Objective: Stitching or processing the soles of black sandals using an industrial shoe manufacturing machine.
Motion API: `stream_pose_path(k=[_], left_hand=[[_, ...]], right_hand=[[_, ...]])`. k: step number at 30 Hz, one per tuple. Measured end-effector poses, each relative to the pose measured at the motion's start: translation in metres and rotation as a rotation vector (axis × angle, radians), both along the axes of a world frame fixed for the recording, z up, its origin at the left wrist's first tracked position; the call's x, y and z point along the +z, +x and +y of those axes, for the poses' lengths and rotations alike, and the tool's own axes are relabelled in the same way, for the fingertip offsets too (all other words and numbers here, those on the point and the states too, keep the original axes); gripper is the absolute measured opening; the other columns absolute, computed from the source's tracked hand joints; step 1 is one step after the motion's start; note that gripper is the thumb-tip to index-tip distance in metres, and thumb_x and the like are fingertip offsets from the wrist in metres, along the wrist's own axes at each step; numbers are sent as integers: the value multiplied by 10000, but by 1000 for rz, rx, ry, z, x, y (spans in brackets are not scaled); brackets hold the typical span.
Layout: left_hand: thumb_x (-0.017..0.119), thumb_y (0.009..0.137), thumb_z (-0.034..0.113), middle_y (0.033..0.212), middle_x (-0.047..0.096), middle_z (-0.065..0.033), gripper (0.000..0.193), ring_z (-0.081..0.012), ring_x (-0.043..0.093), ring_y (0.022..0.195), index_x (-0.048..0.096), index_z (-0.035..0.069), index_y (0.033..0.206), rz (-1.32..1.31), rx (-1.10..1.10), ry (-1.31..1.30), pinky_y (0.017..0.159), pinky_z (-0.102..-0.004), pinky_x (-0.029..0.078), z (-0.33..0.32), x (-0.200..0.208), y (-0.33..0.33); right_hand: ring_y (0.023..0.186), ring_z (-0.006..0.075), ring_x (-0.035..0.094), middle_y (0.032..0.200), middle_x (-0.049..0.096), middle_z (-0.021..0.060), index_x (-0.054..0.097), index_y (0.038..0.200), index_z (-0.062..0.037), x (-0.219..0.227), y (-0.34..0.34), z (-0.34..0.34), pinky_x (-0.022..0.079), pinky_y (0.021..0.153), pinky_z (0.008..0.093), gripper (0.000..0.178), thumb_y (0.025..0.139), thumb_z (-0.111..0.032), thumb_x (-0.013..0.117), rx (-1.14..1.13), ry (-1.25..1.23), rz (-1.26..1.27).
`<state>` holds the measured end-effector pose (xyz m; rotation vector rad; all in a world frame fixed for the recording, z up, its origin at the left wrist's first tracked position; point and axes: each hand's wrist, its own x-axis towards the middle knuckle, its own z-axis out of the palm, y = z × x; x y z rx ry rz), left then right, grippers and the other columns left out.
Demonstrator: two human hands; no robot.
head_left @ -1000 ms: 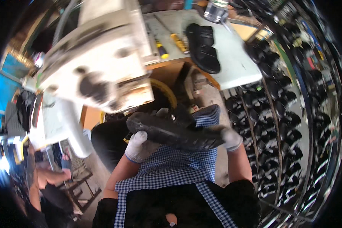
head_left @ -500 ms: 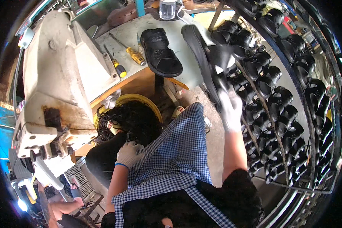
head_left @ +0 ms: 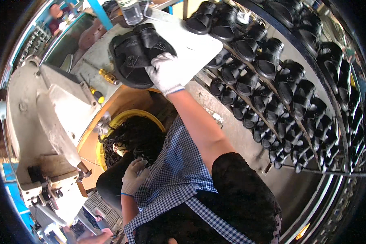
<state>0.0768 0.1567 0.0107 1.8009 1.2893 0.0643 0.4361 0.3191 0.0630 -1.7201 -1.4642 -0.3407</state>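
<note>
My right hand (head_left: 165, 73), in a white glove, is reached out to the worktable and closed on the near edge of a black sandal (head_left: 154, 46). This sandal lies close against another black sandal (head_left: 128, 57), and the two overlap, so part of their outline is hidden. Over my lap, my left hand (head_left: 134, 175), also gloved, rests by the blue checked apron (head_left: 164, 171) with its fingers loosely apart and nothing in them. Below the table edge stands a yellow basket (head_left: 163, 122) heaped with black strap-like scraps (head_left: 140, 136).
A grey machine (head_left: 36, 110) stands at the left. Two yellow-handled screwdrivers (head_left: 108, 76) lie on the worktable (head_left: 199, 51), with a clear container (head_left: 131, 12) at its back. Racks of black sandals (head_left: 286, 83) fill the right side.
My right hand has moved left from beside the rack, bringing a black sandal onto the table next to the one lying there. My left hand stays at my lap. The view has shifted.
</note>
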Motion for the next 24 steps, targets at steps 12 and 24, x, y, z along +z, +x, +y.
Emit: stream_pose_path(k=[12, 24], left_hand=[[744, 843, 147, 1099, 717, -154, 358, -341, 678, 1027, 699, 31, 1178, -73, -231, 590, 951, -394, 525, 84, 51, 97], [743, 829, 146, 944, 706, -99, 266, -318, 658, 805, 732, 102, 1092, -317, -217, 1160, 724, -397, 548, 184, 57, 297]], right_hand=[[829, 405, 642, 720, 599, 137, 572, 618, -39, -112, 48, -331, 517, 863, 506, 201, 598, -89, 766, -4, -210, 304], [1066, 325, 630, 1024, 705, 128, 713, 957, -54, -336, 151, -104, 472, 971, 452, 315, 890, -356, 652, -535, -551, 23]])
